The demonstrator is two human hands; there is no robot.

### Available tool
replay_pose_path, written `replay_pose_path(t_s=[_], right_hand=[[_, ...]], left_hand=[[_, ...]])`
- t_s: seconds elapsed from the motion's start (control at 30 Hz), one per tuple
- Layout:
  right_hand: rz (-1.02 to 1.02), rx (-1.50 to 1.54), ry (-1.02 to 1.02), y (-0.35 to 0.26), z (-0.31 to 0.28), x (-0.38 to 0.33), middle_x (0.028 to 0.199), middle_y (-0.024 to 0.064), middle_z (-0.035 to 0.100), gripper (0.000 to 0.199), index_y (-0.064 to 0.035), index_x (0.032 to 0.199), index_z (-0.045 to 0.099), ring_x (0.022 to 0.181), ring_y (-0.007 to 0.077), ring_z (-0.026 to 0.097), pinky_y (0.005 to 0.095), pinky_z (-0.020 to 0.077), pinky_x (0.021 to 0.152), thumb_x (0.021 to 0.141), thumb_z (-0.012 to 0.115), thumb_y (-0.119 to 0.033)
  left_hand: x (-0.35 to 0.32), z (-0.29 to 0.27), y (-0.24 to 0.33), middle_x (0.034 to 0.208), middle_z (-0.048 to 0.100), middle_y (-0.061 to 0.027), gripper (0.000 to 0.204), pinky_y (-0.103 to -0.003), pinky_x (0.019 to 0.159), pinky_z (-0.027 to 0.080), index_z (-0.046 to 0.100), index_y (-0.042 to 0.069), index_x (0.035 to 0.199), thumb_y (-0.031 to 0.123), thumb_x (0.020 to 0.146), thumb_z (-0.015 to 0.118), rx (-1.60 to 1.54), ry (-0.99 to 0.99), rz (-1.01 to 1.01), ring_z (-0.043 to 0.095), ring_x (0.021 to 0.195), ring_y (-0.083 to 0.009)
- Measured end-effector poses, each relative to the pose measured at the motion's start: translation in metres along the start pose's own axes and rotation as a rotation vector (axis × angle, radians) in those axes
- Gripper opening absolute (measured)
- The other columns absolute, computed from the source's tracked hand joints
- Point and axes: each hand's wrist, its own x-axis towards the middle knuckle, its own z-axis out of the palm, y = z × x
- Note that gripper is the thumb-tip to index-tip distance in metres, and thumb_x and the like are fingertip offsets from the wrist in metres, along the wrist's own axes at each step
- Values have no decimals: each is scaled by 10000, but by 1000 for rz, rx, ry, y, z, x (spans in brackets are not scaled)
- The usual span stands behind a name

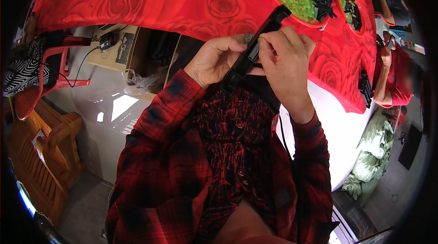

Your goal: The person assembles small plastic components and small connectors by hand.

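Here, gripping long black plastic strip [253, 52] firmly in closed left hand [216, 59], steadying it; right hand [285, 54] fingertips pinching small piece against it, below red round tray [292, 18].

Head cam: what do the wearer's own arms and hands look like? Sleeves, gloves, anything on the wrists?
Both forearms are in long sleeves of red and dark plaid flannel, cuffs ending at the wrists. The left hand and right hand are bare: no gloves, and no rings, watch or bands that I can make out. The left sleeve and right sleeve match, part of one open shirt over a red and black patterned top.
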Motion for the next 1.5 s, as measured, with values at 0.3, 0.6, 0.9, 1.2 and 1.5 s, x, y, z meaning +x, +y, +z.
replay_pose_path(t_s=[0.3, 0.6, 0.9, 1.2, 1.5], right_hand=[[19, -59, 24, -1, 0, 0, 804, 49, 580, 43, -84, 827, 651, 794, 258, 583, 433, 363, 872, 828, 694, -92], [17, 2, 52, 2, -3, 1, 802, 44, 586, 59, -83, 833, 662, 753, 243, 584, 413, 357, 857, 842, 715, -109], [400, 831, -97, 6, -10, 5, 858, 61, 599, 49, -12, 932, 692, 792, 153, 615, 275, 487, 726, 886, 680, -2], [39, 598, 216, 13, -9, -14, 960, 67, 641, 138, -10, 1011, 716, 859, 158, 596, 288, 484, 757, 877, 697, 15], [-298, 278, 290, 21, -2, -16, 897, 22, 712, 240, -73, 1044, 707, 755, 182, 647, 345, 395, 824, 815, 753, -16]], left_hand=[[1, -8, 3, 1134, 663, -155, 346, -503, 952, 560, 582, -63, 1208, 86, 900, 537, -60, 34, 8, 653, 1088, -312], [-2, 0, 10, 1133, 656, -213, 435, -357, 848, 608, 509, -111, 1302, 82, 913, 513, 159, 21, -14, 687, 1010, -257], [-2, -9, 13, 1281, 587, -252, 529, -415, 855, 611, 371, -149, 1412, 52, 931, 460, 58, -20, -50, 629, 1157, -321], [-7, 18, 9, 1138, 685, -157, 361, -318, 827, 598, 557, -45, 1281, 169, 991, 582, 228, 125, 26, 695, 1008, -222], [-11, 31, 12, 1022, 680, -103, 397, -257, 734, 526, 557, -24, 1210, -18, 839, 696, 422, 173, 151, 645, 814, -126]])
